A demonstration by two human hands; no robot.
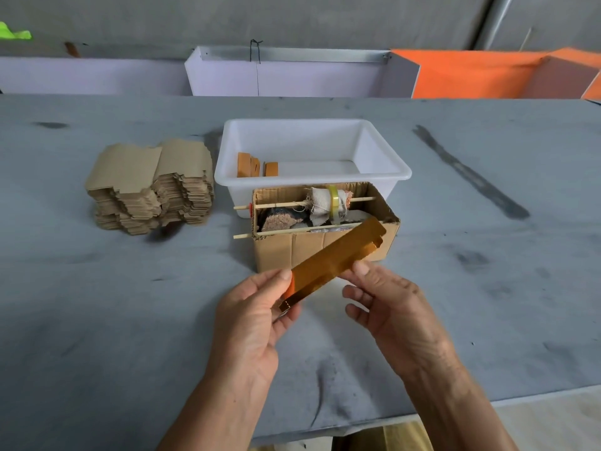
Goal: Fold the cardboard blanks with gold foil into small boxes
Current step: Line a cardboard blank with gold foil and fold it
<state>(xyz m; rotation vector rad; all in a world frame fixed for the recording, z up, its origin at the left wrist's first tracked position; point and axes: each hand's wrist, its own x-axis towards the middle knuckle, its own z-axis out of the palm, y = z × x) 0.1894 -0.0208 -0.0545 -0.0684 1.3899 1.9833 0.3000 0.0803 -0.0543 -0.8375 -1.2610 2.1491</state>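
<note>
A long gold-foil cardboard blank (335,262) is held slanted above the grey table, its upper end over the brown carton. My left hand (250,317) pinches its lower left end between thumb and fingers. My right hand (387,307) holds its middle, thumb on the foil face and fingers curled behind. A tall stack of flat brown blanks (149,187) lies on the table to the left. Several small orange-brown folded pieces (257,166) lie in the left part of the white plastic tub (383,172).
A brown carton (286,250) in front of the tub holds two wooden skewers, a tape roll (333,203) and cloth scraps. White and orange panels (471,74) stand behind the far table edge. A dark streak (468,172) marks the table at right.
</note>
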